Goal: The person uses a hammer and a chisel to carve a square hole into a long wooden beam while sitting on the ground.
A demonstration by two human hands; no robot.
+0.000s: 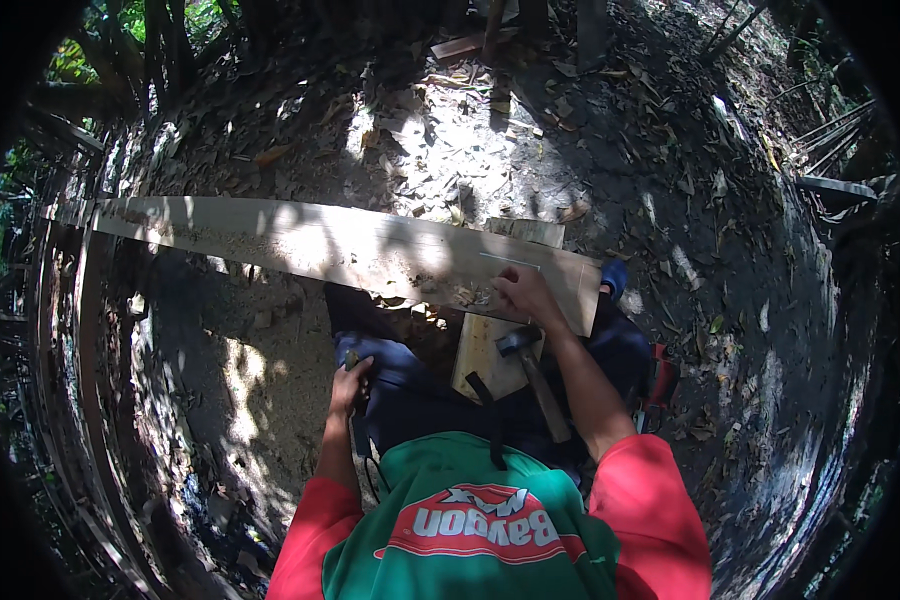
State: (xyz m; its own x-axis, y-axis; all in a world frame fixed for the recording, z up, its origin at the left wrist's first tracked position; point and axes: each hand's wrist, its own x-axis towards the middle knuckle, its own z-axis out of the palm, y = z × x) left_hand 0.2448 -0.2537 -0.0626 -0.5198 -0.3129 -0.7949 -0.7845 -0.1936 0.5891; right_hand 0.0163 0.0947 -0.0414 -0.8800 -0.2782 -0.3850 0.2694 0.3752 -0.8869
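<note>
The right hand's grip (526, 291) presses flat and open on the long plank (300, 243), which runs leftward from it, while the left hand (350, 383) clasps a small tool at the knee

Harsh dappled sunlight, glaring white on the leaf-strewn ground (450, 150) at upper centre and on the plank (300, 240). Deep shade over right and lower left. Strong fisheye bending toward a black rim. Sharp centre, murky and soft at the edges.
</note>
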